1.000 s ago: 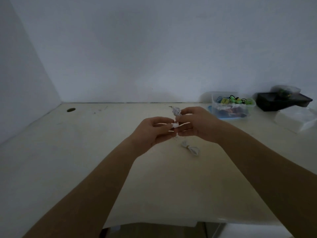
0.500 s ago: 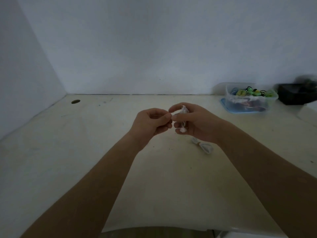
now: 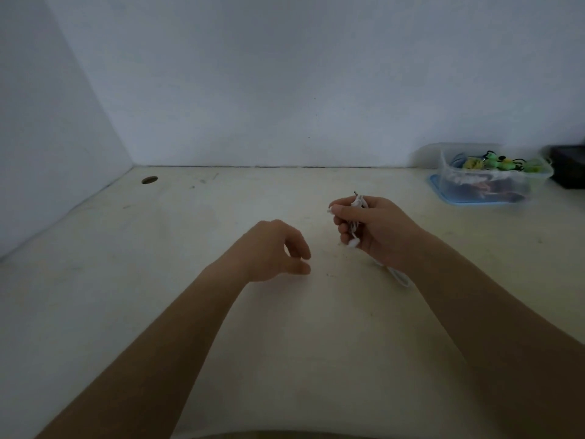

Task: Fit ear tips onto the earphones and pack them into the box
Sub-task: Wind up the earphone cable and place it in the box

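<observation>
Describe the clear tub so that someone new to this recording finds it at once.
Follow the cream table to its far right corner by the back wall. The clear tub stands there on a blue base, green and yellow bits showing inside. The box beside it, at the frame edge, is dark and opaque.

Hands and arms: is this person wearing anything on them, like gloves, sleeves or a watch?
Nothing shows. The left hand and right hand are gloveless, with no rings visible, and both forearms are bare to the frame edge: no sleeves, watch or bands.
</observation>
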Demonstrator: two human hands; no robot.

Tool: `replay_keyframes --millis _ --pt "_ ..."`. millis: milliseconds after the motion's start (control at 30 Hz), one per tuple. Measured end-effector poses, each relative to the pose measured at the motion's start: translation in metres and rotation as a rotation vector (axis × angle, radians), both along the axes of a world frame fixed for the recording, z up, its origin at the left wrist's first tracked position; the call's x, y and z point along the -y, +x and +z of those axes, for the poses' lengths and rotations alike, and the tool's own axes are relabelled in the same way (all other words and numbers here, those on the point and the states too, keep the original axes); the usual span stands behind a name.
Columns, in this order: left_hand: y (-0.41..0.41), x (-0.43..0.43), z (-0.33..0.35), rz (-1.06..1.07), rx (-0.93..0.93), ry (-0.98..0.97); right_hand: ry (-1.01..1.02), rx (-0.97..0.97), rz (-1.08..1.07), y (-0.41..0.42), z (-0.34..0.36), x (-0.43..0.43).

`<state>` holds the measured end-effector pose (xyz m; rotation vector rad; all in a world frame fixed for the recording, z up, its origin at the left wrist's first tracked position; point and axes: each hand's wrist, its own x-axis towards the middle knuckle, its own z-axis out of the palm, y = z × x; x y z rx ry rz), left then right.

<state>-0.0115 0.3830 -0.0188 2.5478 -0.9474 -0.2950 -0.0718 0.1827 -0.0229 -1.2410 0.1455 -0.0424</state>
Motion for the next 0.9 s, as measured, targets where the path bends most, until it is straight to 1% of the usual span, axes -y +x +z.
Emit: replay_keyframes --millis 67,167,333,633,667,733,800,900 --pt "-0.002 -0.001 -0.004 0.005 0.026 0.042 0.003 -0.003 0.012 0.001 -0.001 -0.005" --pt "-0.001 -0.006 -0.008 0.043 0.073 -0.006 -0.002 -0.009 0.032 0.003 -0.001 -0.011" --pt "0.0 -0.015 -0.013 0.095 0.064 -0.029 0.013 -0.009 0.051 0.007 -0.004 -0.019" --pt "0.003 -0.018 -0.018 0.156 0.128 -0.125 0.012 -0.002 0.048 0.006 -0.013 -0.021" --pt "0.003 -0.017 -0.017 0.161 0.127 -0.169 0.012 0.003 0.043 0.007 -0.015 -0.02" --pt "0.004 -0.012 -0.012 0.188 0.097 -0.322 0.009 0.015 0.025 0.008 -0.019 -0.019" --pt "0.004 -0.006 -0.007 0.22 -0.007 -0.51 -0.002 0.034 0.004 0.007 -0.022 -0.018" --pt "0.004 0.005 -0.006 0.253 -0.128 -0.694 0.006 0.061 -0.014 0.005 -0.023 -0.018"
